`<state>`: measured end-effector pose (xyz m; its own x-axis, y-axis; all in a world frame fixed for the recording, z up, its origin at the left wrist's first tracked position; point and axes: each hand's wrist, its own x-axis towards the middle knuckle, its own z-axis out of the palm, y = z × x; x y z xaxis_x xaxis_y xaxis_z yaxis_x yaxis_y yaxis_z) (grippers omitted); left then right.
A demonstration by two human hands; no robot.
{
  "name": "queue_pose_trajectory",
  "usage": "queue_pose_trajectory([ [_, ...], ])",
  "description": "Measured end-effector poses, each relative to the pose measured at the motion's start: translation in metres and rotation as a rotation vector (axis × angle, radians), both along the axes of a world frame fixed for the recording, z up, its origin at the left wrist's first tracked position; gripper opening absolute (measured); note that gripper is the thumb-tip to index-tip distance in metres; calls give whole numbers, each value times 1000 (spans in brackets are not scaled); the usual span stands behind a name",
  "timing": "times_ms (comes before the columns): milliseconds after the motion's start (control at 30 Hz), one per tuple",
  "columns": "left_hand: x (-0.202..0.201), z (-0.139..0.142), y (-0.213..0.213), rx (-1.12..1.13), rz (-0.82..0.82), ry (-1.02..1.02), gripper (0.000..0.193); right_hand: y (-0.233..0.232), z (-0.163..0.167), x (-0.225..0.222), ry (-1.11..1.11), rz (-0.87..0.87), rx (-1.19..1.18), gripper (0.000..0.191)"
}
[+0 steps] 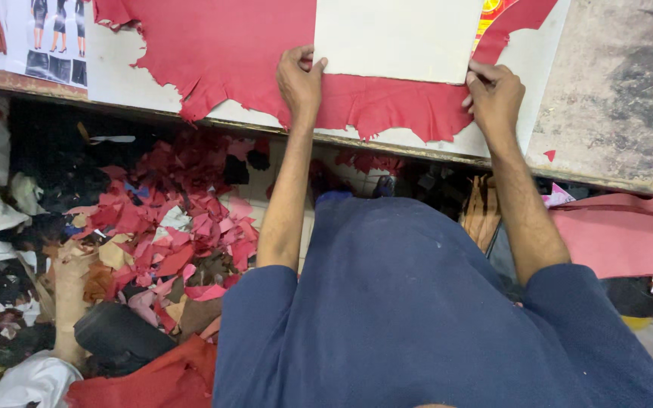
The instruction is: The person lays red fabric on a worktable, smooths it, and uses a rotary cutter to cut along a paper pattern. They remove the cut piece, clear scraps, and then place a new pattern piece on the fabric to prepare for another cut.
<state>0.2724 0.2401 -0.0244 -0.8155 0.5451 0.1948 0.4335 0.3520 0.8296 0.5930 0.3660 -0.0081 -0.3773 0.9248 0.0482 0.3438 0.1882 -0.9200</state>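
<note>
A sheet of red leather (228, 45) with ragged edges lies on the worktable (606, 113). A pale cream rectangular card template (398, 38) rests on top of it. My left hand (298, 79) presses the template's lower left corner, fingers bent over the edge. My right hand (495, 94) holds the template's lower right corner against the leather. Both arms reach forward from my dark blue shirt.
Below the table edge lies a heap of red and pink leather scraps (168, 242) with dark offcuts and a black bag (119, 332). Folded red leather (621, 234) sits at the right. Printed pictures (39, 38) lie on the table's left end.
</note>
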Motion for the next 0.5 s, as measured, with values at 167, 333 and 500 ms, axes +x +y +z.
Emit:
queue_pose_trajectory([
  [167, 19, -4, -22, 1, 9, 0, 34, -23, 1, 9, -16, 3, 43, 26],
  [333, 22, -7, -23, 10, 41, 28, 34, -28, 2, 10, -6, 12, 68, 28],
  [500, 19, -12, -23, -5, 20, 35, 35, -30, 7, 6, -38, 6, 121, 29],
])
